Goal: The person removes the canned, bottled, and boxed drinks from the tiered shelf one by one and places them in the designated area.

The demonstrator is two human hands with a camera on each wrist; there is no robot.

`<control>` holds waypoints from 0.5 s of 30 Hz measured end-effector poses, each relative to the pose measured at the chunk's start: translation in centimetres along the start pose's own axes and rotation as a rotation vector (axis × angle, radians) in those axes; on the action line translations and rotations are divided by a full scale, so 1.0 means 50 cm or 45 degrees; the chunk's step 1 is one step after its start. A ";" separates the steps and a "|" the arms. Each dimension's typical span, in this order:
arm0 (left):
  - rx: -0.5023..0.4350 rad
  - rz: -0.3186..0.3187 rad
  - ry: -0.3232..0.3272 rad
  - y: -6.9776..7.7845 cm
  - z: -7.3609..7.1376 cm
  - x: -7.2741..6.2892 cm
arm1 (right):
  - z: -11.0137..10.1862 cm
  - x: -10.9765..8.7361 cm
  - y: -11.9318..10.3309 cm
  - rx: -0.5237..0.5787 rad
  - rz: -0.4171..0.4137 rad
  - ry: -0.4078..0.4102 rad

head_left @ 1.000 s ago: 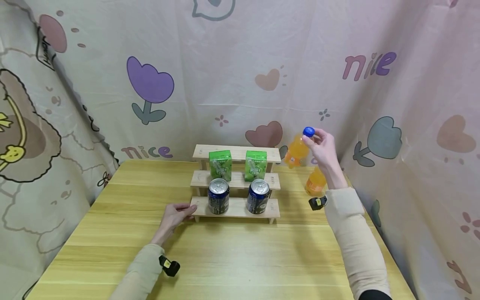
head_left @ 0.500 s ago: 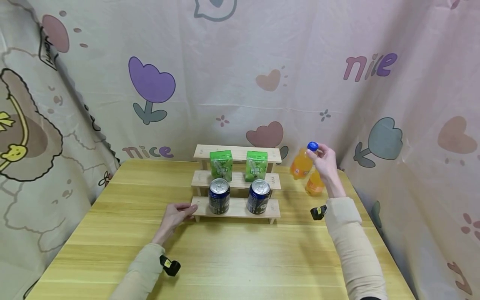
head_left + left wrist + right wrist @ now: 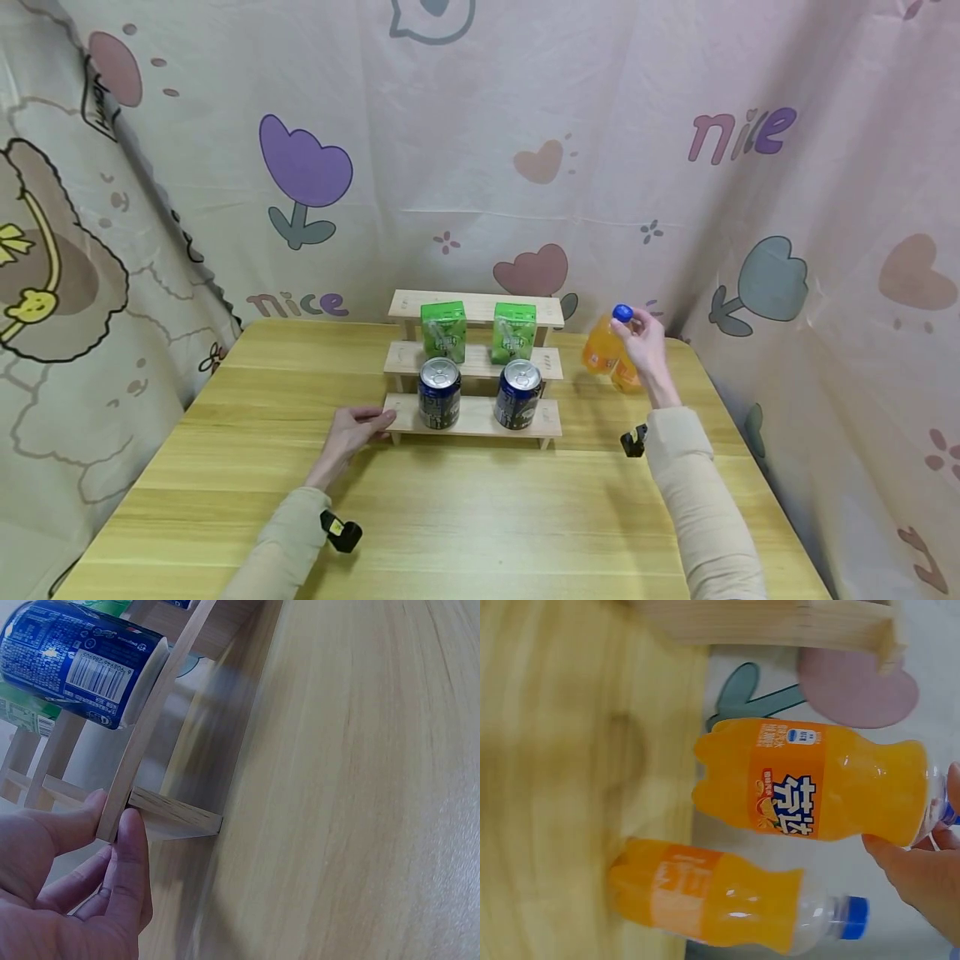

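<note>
My right hand (image 3: 645, 343) grips an orange soda bottle (image 3: 795, 780) by its neck, just under the blue cap. In the right wrist view the bottle's base is off the tabletop. A second orange soda bottle (image 3: 712, 896) stands on the table beside it, partly hidden behind my hand in the head view. My left hand (image 3: 351, 435) pinches the left end of the bottom step of a three-step wooden rack (image 3: 474, 427) between thumb and fingers. On that step stand two dark blue cans (image 3: 438, 400) (image 3: 517, 400). Two green drink cartons (image 3: 443, 333) (image 3: 513, 335) stand on the middle step.
The rack's top step (image 3: 474, 307) runs along the back, near the patterned curtain (image 3: 450, 150). A wood-grain table (image 3: 450, 517) stretches in front of the rack and to both sides. More curtain hangs at left and right.
My right hand has come down beside the rack, lowering the orange soda bottle toward the table near the other bottle. The left hand has kept its hold on the rack.
</note>
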State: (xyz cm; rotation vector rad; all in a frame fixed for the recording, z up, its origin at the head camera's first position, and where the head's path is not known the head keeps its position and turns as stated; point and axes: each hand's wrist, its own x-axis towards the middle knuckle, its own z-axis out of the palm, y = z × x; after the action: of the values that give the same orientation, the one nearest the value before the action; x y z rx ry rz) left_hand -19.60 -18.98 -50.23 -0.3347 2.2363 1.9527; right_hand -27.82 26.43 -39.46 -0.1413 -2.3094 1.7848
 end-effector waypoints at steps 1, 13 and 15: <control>0.001 0.000 0.002 0.000 0.000 0.000 | 0.001 0.001 0.006 -0.005 -0.006 0.003; 0.011 -0.002 0.020 -0.001 0.000 -0.002 | 0.006 0.005 0.053 -0.087 0.043 -0.027; 0.017 -0.003 0.019 -0.001 -0.001 -0.003 | 0.005 0.004 0.057 -0.092 0.058 -0.046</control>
State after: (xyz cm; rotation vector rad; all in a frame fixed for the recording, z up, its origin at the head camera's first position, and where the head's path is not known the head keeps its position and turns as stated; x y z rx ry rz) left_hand -19.45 -19.00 -50.24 -0.3514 2.2564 1.9393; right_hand -28.23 26.97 -42.26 -0.1769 -2.4160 1.7391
